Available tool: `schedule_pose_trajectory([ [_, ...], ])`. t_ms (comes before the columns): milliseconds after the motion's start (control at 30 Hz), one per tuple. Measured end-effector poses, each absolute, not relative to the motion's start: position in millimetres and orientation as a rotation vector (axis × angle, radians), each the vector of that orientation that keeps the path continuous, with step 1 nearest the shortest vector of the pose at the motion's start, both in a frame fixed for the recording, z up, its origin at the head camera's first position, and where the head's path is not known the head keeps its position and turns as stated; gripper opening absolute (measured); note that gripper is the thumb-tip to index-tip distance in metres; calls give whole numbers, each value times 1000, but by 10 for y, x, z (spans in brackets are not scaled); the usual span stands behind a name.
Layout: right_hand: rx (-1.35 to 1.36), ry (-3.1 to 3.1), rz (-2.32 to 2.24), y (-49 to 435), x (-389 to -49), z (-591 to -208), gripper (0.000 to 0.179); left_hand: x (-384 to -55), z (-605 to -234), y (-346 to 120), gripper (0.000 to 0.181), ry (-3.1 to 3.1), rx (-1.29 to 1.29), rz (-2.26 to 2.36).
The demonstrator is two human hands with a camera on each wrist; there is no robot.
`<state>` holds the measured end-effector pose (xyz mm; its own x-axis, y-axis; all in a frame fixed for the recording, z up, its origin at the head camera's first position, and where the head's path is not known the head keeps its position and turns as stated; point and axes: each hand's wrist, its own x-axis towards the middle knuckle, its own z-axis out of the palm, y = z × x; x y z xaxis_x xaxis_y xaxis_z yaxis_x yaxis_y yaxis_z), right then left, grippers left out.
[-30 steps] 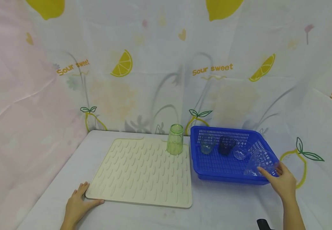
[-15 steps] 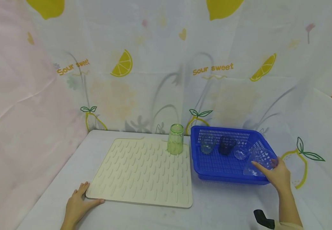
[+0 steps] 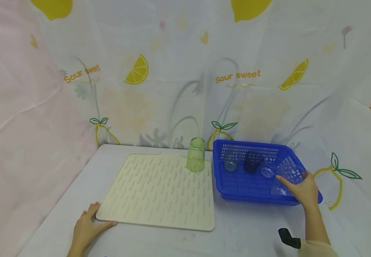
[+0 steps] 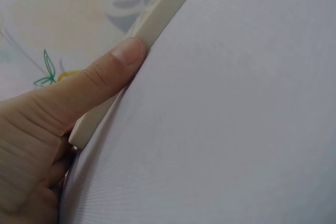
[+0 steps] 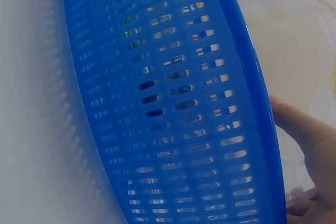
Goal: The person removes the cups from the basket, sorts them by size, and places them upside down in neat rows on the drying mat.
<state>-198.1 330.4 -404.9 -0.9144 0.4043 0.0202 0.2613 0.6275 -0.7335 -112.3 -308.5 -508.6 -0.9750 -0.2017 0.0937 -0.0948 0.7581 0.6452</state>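
My left hand (image 3: 85,228) rests at the front left corner of a cream ribbed drying mat (image 3: 159,192). Its thumb lies against the mat's front edge in the left wrist view, and the other fingers sit along the left side. At the front right of a blue plastic basket (image 3: 246,198), my right hand (image 3: 304,189) grips a clear patterned glass (image 3: 289,173), thumb on the near side and fingers behind it. That glass is tilted within the basket. From the right wrist view, the thumb shows past the basket's rim, with most of the hand hidden.
A green glass (image 3: 196,155) stands upside down at the mat's back right corner. Inside the basket are a clear cup (image 3: 231,162), a dark cup (image 3: 252,164) and another clear glass (image 3: 269,169). A patterned cloth (image 3: 172,100) hangs behind the table.
My right hand has moved left and slightly up over the basket, and the clear glass has shifted a little left with it. The left hand has stayed at the mat's corner.
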Motion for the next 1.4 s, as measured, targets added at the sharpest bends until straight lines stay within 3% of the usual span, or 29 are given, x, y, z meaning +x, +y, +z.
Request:
schedule_pose_trajectory([
  [867, -548, -2450, 1292, 3314, -1978, -4115, 99, -1118, -5111, -3077, 99, -2757, 223, -1002],
  [1100, -494, -2325, 1291, 3448, -2061, -4311, 96, -1112, -5111, -3077, 98, -2764, 223, -1000],
  [1400, -452, -2359, 1376, 3190, -1937, -3718, 97, -1114, -5089, -3055, 100, -2771, 252, -999],
])
